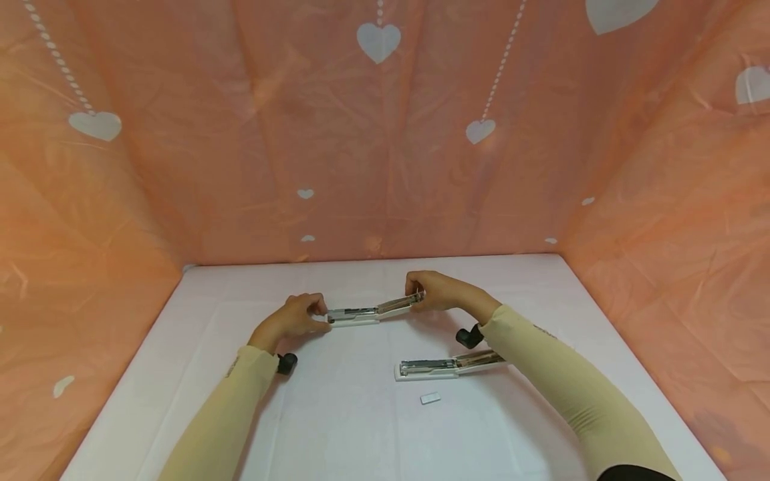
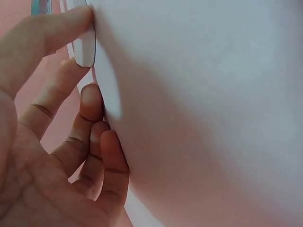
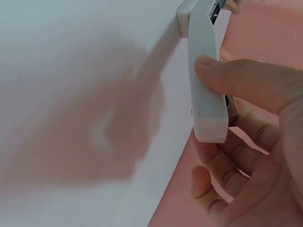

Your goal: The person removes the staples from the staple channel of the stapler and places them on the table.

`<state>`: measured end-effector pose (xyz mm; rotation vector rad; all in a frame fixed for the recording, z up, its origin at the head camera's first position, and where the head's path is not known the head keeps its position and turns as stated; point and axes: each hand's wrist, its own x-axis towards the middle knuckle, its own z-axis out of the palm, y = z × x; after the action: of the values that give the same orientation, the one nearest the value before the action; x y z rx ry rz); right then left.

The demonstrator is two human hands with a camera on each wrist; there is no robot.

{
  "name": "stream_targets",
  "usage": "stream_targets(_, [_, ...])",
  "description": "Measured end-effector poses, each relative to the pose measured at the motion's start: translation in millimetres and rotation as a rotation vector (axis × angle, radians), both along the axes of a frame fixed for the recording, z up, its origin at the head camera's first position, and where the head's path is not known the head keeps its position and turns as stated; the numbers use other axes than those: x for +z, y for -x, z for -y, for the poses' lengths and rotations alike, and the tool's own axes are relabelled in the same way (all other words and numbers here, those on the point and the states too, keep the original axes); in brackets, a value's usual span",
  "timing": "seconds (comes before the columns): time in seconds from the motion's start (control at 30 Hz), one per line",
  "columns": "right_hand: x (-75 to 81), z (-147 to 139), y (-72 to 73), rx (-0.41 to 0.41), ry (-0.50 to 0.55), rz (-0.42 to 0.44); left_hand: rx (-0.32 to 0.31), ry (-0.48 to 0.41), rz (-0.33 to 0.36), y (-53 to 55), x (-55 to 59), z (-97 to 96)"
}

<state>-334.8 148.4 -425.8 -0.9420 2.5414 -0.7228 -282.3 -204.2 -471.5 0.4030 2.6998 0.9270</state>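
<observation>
A white stapler (image 1: 353,316), folded wide open with its metal track showing, stretches between the two hands toward the back of the table. My left hand (image 1: 296,315) pinches the left end; the left wrist view has thumb and forefinger on that white stapler end (image 2: 85,49), other fingers bent beside it. My right hand (image 1: 440,291) grips the other end, lifted above the cloth. In the right wrist view the thumb presses the white outer side of the stapler (image 3: 203,90), with the fingers behind it.
A second opened stapler (image 1: 428,369) lies nearer, its right end hidden behind the right sleeve. Just in front of it is a small pale grey block (image 1: 430,398). White cloth (image 1: 337,414) covers the table, and orange curtains (image 1: 385,167) with hearts enclose it.
</observation>
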Motion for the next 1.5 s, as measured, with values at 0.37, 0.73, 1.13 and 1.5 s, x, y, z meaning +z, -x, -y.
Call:
stream_targets(0.37, [-2.1, -0.5, 1.4, 0.005, -0.035, 0.001, 0.004, -0.006, -0.001, 1.8, -0.5, -0.5])
stream_targets(0.73, [5.0, 24.2, -4.8, 0.029, -0.019, -0.157, -0.004, -0.016, 0.003, 3.3, -1.1, 0.4])
stream_targets(1.13, [-7.9, 74.0, -14.1, 0.069, 0.12, -0.167, -0.015, -0.031, 0.016, -0.2, 0.9, 2.9])
stream_targets(1.5, [-14.5, 97.1, -18.7, 0.107, 0.048, -0.149, 0.009, -0.009, 0.01, 2.6, -2.1, 1.4])
